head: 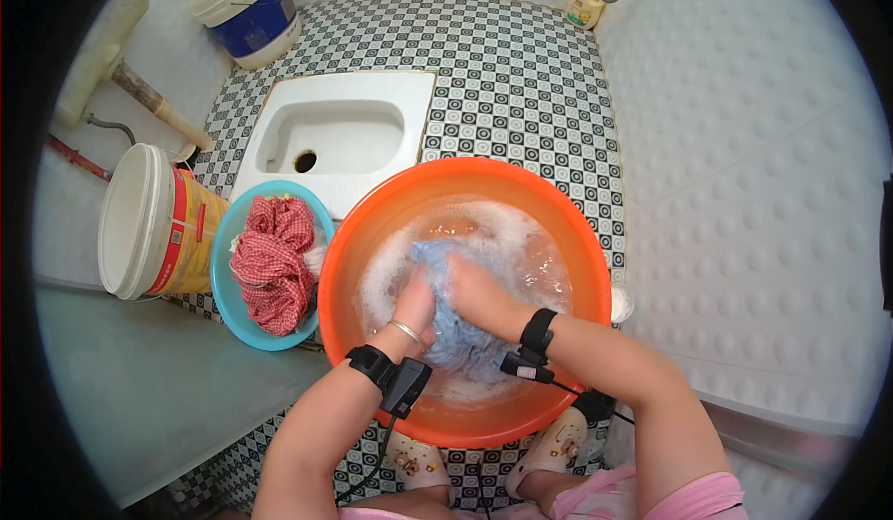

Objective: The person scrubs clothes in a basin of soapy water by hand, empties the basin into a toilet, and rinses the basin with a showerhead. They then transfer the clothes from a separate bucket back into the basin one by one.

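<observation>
A large orange plastic basin (349, 241) stands on the floor before me, holding foamy water (380, 276). In it lies a wet light-blue cloth (457, 342), partly under the suds. My left hand (416, 307) grips the cloth from its left side, with a bangle at the wrist. My right hand (474, 290) is on the cloth's upper right part, blurred, its fingers bent around the fabric. Both hands are close together over the middle of the basin. Each forearm wears a black strap with a small cabled device.
At the left, a light-blue basin (224, 304) of red checked cloth (275, 269) touches a tilted white-and-yellow bucket (132, 223). Beyond are a squat toilet (335, 140) and a lidded bucket (254, 28). A bottle (586, 5) stands by the far wall; a textured wall rises at right.
</observation>
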The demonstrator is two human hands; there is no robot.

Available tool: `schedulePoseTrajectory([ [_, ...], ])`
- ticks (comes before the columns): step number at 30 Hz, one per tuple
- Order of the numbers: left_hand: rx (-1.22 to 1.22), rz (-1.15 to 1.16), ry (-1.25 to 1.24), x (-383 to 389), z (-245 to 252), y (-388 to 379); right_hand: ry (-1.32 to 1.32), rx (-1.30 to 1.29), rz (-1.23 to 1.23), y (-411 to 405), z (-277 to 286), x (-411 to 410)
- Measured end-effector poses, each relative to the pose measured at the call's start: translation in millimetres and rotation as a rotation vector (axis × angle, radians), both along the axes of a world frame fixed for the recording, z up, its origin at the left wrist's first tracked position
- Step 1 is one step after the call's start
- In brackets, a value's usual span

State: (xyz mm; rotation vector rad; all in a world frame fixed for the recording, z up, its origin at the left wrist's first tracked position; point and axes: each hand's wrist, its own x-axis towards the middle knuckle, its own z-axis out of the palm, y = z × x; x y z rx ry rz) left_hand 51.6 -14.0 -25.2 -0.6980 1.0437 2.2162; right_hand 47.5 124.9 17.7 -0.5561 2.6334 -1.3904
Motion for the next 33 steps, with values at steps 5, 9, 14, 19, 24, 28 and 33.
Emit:
schedulePoseTrajectory([
  [5, -0.61, -0.195, 0.463, 0, 34, -8, -0.056, 0.311, -0.353, 75, -2, -37],
  [9, -1.043, -0.306, 0.752, 3, 48, -29, 0.0, 0.235, -0.416, 131, 15, -47],
  [14, -1.382, -0.535, 1.171, 21, 65, -25, -0.205, -0.202, -0.448, 145, 38, -44],
  [19, -1.16, -0.929, 1.253, 34, 44, -28, -0.368, -0.565, -0.445, 154, 42, -43],
  [24, -1.049, -0.709, 1.122, 52, 34, -22, -0.241, -0.347, -0.328, 157, 51, -43],
  [28, -0.892, -0.672, 0.764, 40, 27, -21, -0.319, -0.452, -0.328, 162, 49, -41],
  [33, -0.797, -0.795, 0.531, 17, 46, -30, -0.546, -0.764, -0.418, 144, 72, -37],
])
